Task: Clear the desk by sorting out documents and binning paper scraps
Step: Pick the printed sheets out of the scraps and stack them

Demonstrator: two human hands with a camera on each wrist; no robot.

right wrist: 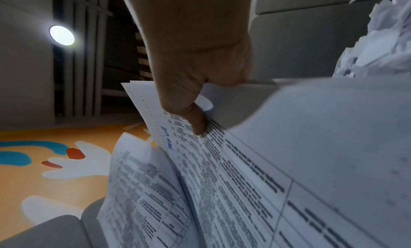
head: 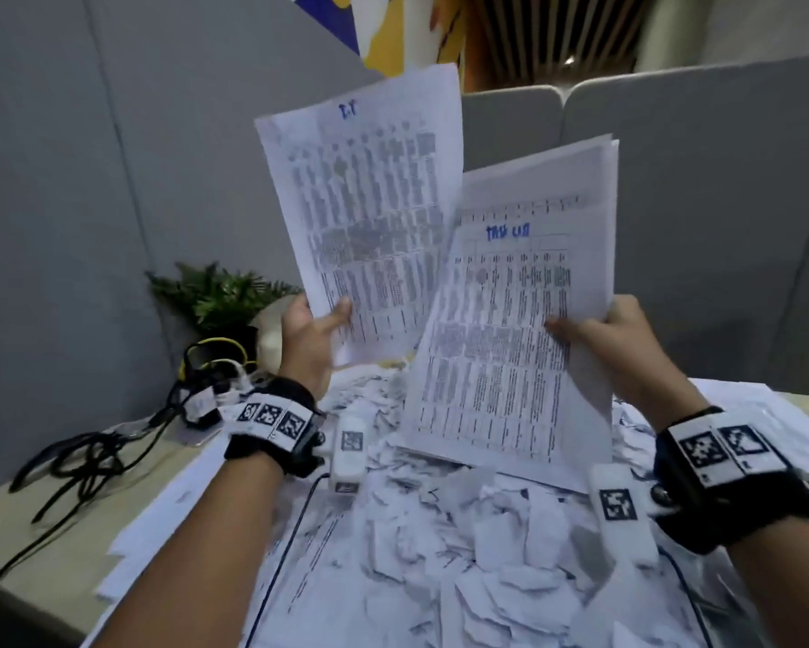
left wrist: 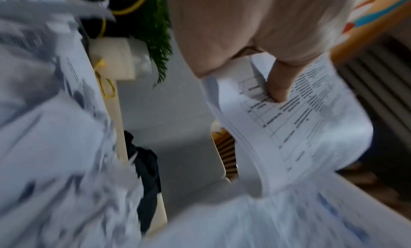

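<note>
2 blurred printed documents (head: 370, 212), unreadable, fingers hidden behind.

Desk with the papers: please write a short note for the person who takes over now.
Left hand grips one printed sheet, raised above the desk. Right hand grips a stack of printed documents, its lower edge down on the paper pile. Done: these documents are lifted out. Left: torn paper scraps cover the desk, with more flat sheets under them. Join the held papers, set them aside, then bin the scraps. No bin is in view.
</note>
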